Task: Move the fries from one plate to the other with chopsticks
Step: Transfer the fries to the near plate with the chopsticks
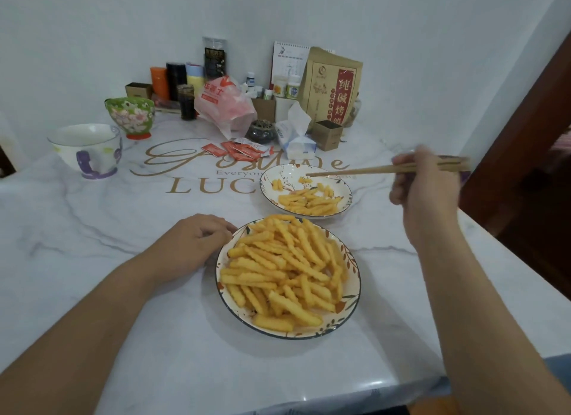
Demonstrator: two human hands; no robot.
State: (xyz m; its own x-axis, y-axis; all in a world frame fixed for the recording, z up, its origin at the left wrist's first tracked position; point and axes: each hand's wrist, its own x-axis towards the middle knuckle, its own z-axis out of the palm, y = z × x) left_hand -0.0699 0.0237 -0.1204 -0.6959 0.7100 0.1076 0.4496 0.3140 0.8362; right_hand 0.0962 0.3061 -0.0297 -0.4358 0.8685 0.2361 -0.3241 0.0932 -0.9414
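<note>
A near plate (pixel 350 309) with a leaf-pattern rim holds a big heap of crinkle-cut fries (pixel 284 269). Behind it, the far plate (pixel 309 170) carries a smaller pile of fries (pixel 309 201) on its near side and a couple of loose pieces. My right hand (pixel 423 182) grips a pair of wooden chopsticks (pixel 364 169) that point left, their tips over the far plate above a small fry piece; nothing is between the tips. My left hand (pixel 194 241) rests on the table with fingers loosely curled, touching the near plate's left rim.
A white mug (pixel 88 150) and a green flowered bowl (pixel 131 116) stand at the left. Ketchup packets (pixel 238 150), a tissue pack (pixel 295 136), a plastic bag (pixel 224 105), bottles, boxes and a brown paper bag (pixel 332 87) crowd the back by the wall. The table edge runs along the right.
</note>
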